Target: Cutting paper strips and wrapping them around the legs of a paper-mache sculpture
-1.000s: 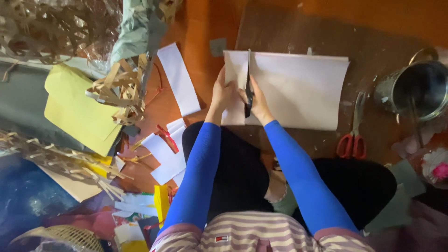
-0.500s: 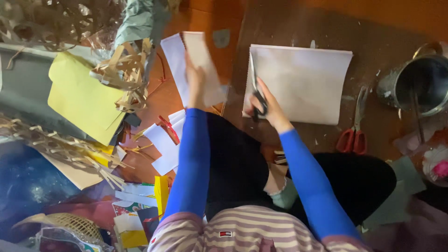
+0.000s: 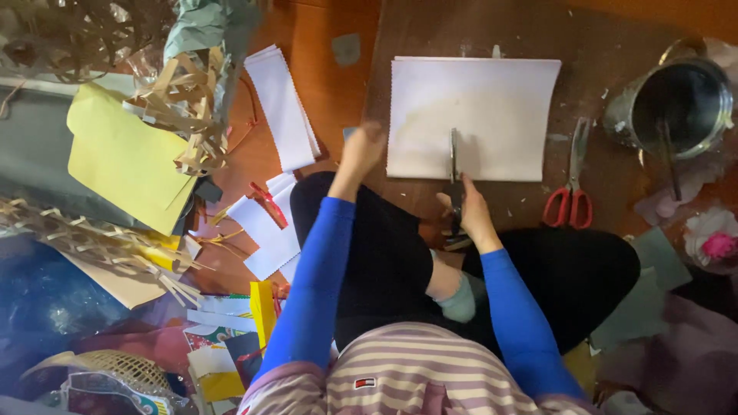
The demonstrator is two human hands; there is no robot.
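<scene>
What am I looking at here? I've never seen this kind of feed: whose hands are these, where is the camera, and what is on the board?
There is no machine: a person sits on the floor, and the camera is worn on their head, looking straight down at their lap. The blue sleeves are their own arms. The right hand holds dark scissors with the blades over the near edge of a white paper sheet, which lies on a brown board. The left hand is blurred, empty as far as I can tell, beside the sheet's left edge. Spare red-handled scissors and a metal pot lie to the right, a stack of white paper strips to the left.
</scene>
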